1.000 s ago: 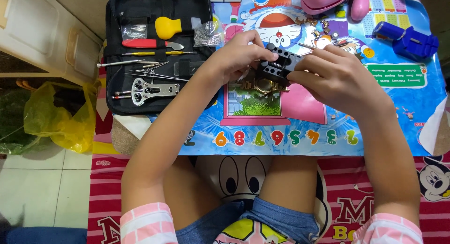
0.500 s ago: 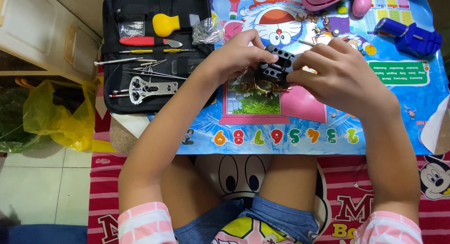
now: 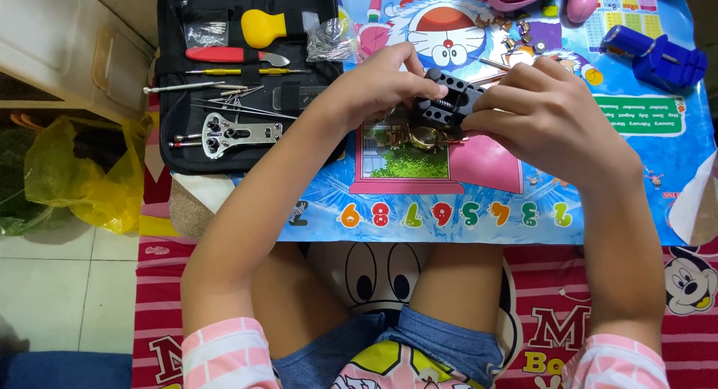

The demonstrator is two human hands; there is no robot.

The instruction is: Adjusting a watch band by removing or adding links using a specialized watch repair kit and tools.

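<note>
Both hands meet over the middle of a small table with a colourful cartoon cover (image 3: pixel 628 209). My left hand (image 3: pixel 374 86) and my right hand (image 3: pixel 542 116) grip a black plastic watch holder block (image 3: pixel 447 102) from either side. A gold-coloured wristwatch (image 3: pixel 424 137) sits under the block, its band partly hidden by my fingers. How the watch is clamped in the block cannot be seen.
An open black tool case (image 3: pixel 224 75) lies at the left with a yellow blower, a red-handled knife, thin screwdrivers, a metal case wrench (image 3: pixel 232 131) and bags of small parts. A blue tool (image 3: pixel 654 56) sits at far right, pink objects at the top, a yellow bag (image 3: pixel 82 179) on the floor.
Both hands stay closed on the black block and watch. They have shifted only slightly; the view has moved a little.
</note>
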